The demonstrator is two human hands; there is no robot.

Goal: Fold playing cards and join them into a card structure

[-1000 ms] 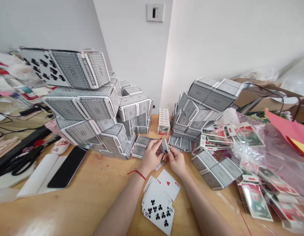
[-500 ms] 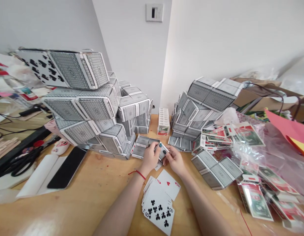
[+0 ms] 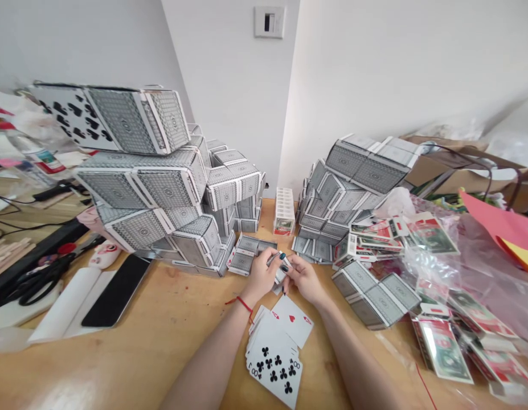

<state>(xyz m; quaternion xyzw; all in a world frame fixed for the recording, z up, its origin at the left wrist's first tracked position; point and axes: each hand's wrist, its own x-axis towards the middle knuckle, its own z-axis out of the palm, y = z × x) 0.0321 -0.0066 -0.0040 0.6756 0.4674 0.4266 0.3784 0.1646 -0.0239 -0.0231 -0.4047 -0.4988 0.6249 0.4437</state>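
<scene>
Between my two hands is a grey-backed playing card (image 3: 280, 274), held just above the table; fingers cover much of it, and I cannot tell whether it is one card or several. My left hand (image 3: 265, 270) pinches its left side, thumb on top. At its right side the fingers of my right hand (image 3: 304, 278) close on it. Below my hands lies a fanned pile of loose playing cards (image 3: 274, 359), face up, with an eight of clubs on top and an ace of hearts (image 3: 293, 320) beside it. Just behind my left hand, a flat folded-card piece (image 3: 242, 261) rests on the table.
Tall stacks of card-built blocks stand at left (image 3: 161, 182) and right (image 3: 349, 188). A low block (image 3: 375, 293) sits right of my arm. Several card boxes (image 3: 445, 347) and plastic wrap lie farther right. A black phone (image 3: 114, 293) and scissors (image 3: 45, 279) are on the left.
The held card has turned and now shows more edge-on between my fingers. My right fingers have shifted slightly along it. The surrounding stacks stay put.
</scene>
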